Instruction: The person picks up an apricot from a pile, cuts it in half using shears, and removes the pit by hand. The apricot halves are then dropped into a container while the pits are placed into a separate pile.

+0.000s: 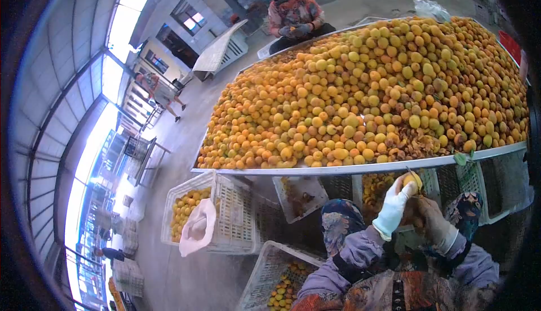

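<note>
The round yellow fruit (414, 182), clamped in the white-gloved left hand (393, 205) near the pale-rimmed bench (315, 171), could slip if its skin is slick; the brownish-gloved right hand's (435, 219) grip I cannot tell.

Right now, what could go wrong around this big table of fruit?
Heaped fruit piled up to the front rim of the table might roll off. The held piece could slip from the left hand. The pink cloth draped over the crate may slide to the floor.
</note>
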{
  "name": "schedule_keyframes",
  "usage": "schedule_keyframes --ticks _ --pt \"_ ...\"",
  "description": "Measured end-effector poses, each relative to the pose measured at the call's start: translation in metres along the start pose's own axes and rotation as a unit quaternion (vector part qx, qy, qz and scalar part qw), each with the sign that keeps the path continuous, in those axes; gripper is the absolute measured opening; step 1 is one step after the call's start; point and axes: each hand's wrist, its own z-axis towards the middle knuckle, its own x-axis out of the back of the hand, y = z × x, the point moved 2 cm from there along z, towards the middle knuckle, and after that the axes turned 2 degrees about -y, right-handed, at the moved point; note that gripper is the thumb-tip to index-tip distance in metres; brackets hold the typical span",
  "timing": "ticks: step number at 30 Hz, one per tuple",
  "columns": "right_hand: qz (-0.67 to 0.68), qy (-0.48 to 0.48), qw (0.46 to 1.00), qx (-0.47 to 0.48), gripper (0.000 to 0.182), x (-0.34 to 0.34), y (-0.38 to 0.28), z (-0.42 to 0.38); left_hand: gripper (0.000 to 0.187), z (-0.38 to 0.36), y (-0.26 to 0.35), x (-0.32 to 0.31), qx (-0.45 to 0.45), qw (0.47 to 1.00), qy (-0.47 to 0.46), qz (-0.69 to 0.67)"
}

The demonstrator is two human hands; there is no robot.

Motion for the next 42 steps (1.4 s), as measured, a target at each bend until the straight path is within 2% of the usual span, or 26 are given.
schedule_keyframes --ticks 2,3,5,7,8,12,14,15,17,19,21,22,26,29,31,32,33,35,36,37,38,39,40,41,42 --pt "-0.007 -0.019 0.999 -0.026 0.027 0.011 0.013 -0.003 0.044 -0.001 -0.014 0.003 0.034 0.999 0.025 -0.031" --pt "-0.011 -0.028 0.998 -0.054 0.027 0.013 0.016 -0.004 0.047 -0.001 -0.019 0.009 0.008 0.999 0.011 0.035" --pt "-0.011 -0.022 0.997 -0.071 0.028 0.008 -0.008 -0.010 0.050 -0.004 -0.012 0.011 -0.029 0.996 -0.037 0.074" --pt "0.002 -0.080 0.985 -0.154 0.029 0.006 -0.032 -0.016 0.051 -0.003 -0.004 0.006 -0.034 0.995 -0.045 0.083" --pt "-0.049 -0.077 0.988 -0.121 0.031 0.008 -0.035 -0.012 0.052 -0.003 0.000 0.004 -0.035 0.994 -0.052 0.089" --pt "-0.054 -0.079 0.990 -0.100 0.033 0.005 -0.023 -0.003 0.051 -0.001 0.018 -0.003 -0.074 0.986 -0.044 0.140" --pt "0.026 0.047 0.996 0.070 0.035 -0.004 0.004 0.006 0.048 -0.003 0.020 -0.012 -0.074 0.993 -0.023 0.084" --pt "0.024 0.045 0.996 0.070 0.035 -0.003 0.004 0.003 0.048 0.000 0.012 -0.010 -0.076 0.993 -0.022 0.083" --pt "0.052 -0.003 0.997 -0.057 0.036 -0.004 0.006 -0.008 0.046 0.006 -0.011 0.006 -0.060 0.998 0.013 0.005" --pt "0.026 -0.035 0.995 -0.087 0.038 -0.005 -0.022 -0.017 0.043 0.006 -0.009 0.015 -0.064 0.997 -0.005 0.047" --pt "-0.038 -0.107 0.982 -0.147 0.041 -0.009 -0.047 -0.018 0.043 0.005 -0.012 0.020 0.047 0.997 -0.015 -0.053" --pt "0.002 -0.074 0.982 -0.174 0.041 -0.007 -0.044 -0.018 0.043 0.006 -0.012 0.024 0.046 0.997 -0.015 -0.053" --pt "-0.056 -0.079 0.979 -0.179 0.039 0.002 -0.043 -0.016 0.045 0.009 -0.012 0.027 0.039 0.998 -0.036 0.014" --pt "-0.093 -0.043 0.984 -0.144 0.037 0.005 -0.008 -0.004 0.048 0.007 -0.009 0.020 0.009 0.997 -0.019 0.074" --pt "-0.067 0.023 0.996 0.050 0.039 0.015 0.043 0.015 0.051 0.011 -0.037 0.022 0.000 0.999 0.009 -0.032" --pt "-0.124 0.014 0.985 0.118 0.044 0.008 0.042 0.016 0.050 0.009 -0.039 0.023 0.010 0.999 0.050 -0.007" --pt "-0.122 0.023 0.985 0.116 0.044 0.006 0.032 0.011 0.047 0.007 -0.029 0.022 0.040 0.999 0.034 0.014" --pt "0.006 -0.049 0.993 -0.107 0.038 0.000 -0.003 -0.002 0.042 0.006 -0.024 0.027 0.043 0.998 0.033 0.035" --pt "0.014 -0.054 0.984 -0.169 0.038 -0.004 -0.023 -0.008 0.040 0.004 -0.014 0.025 0.030 0.999 -0.007 0.017" --pt "0.015 -0.071 0.980 -0.184 0.040 -0.001 -0.026 -0.006 0.039 0.004 -0.006 0.021 0.005 0.997 0.002 0.082" --pt "-0.187 -0.098 0.975 0.074 0.050 -0.008 -0.037 -0.002 0.038 0.001 0.012 0.011 -0.003 0.996 -0.007 0.090" --pt "-0.057 -0.083 0.979 -0.177 0.048 -0.002 -0.041 -0.004 0.034 0.004 0.016 0.012 -0.008 0.996 -0.050 0.072" --pt "-0.096 -0.103 0.984 -0.105 0.045 -0.007 -0.050 -0.003 0.031 0.006 0.020 0.014 -0.011 0.992 -0.044 0.114" --pt "-0.022 -0.078 0.974 -0.211 0.041 0.001 -0.042 -0.002 0.031 0.009 0.015 0.017 -0.013 0.991 -0.018 0.130" --pt "0.010 -0.077 0.979 -0.191 0.041 0.004 -0.026 0.004 0.029 0.009 0.013 0.017 -0.028 0.994 -0.021 0.099"
